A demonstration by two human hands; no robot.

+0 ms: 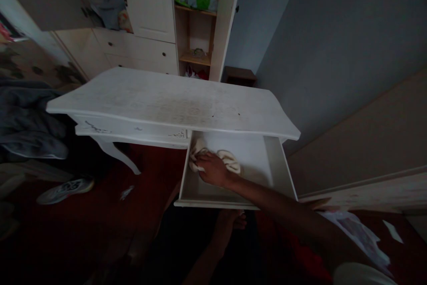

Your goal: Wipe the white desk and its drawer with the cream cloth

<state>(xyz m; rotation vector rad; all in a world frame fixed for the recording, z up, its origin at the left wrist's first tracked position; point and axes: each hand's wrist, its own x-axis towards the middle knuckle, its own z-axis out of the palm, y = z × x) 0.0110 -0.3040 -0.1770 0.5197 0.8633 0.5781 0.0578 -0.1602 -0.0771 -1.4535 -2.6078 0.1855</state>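
My right hand [215, 170] reaches into a pulled-out white drawer [276, 165]. Its fingers are closed on a cream cloth [198, 146] bunched at the drawer's left side. A looped fold of cream fabric [229, 160] lies just right of the knuckles; I cannot tell whether it is the same piece. Below the drawer's front edge is my left hand [231, 219], dim and partly cut off by that edge. The left fingers are curled, and what they grip, if anything, is hidden.
The drawer belongs to a white table [176, 98] with a stained top. Behind stands a white wardrobe [150, 0] holding bags. A sneaker [66, 190] is on the red floor at left, near grey clothing [30, 116]. A plastic bag [356, 236] lies at right.
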